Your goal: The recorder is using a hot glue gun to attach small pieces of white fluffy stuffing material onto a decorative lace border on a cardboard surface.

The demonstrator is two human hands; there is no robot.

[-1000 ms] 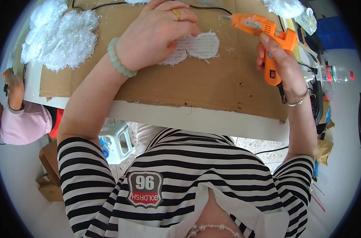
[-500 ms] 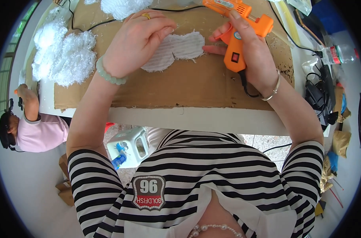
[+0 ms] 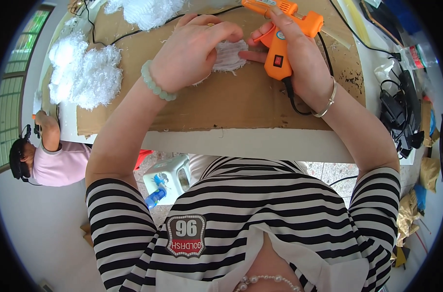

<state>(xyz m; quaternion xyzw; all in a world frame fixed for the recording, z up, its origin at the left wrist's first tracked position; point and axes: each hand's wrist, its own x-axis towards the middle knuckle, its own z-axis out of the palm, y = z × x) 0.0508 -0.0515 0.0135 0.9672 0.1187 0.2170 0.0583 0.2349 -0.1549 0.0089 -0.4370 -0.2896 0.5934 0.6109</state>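
Observation:
A small piece of white ribbed cloth (image 3: 229,56) with frayed edges lies on a brown cardboard sheet (image 3: 221,107). My left hand (image 3: 185,53) is bent over its left part and hides much of it. That hand's index finger reaches out to the right, apart from the thumb, and nothing shows between them. An orange glue gun (image 3: 278,61) with a red switch is in my right hand (image 3: 304,58), its body pointing up and left. One lower finger of this hand stretches to the cloth's right edge. The gun's nozzle tip is not clearly visible.
Fluffy white fibre bundles (image 3: 85,73) lie at the left, with another bundle (image 3: 150,12) at the back. A black cable (image 3: 177,18) crosses the cardboard. Black adapters (image 3: 399,112) and a plastic bottle (image 3: 421,56) sit at the right. Another person (image 3: 60,163) is at far left.
My left hand has moved right and now covers more of the cloth, its index finger reaching out. The glue gun and my right hand have shifted slightly left; the whole view has shifted a little.

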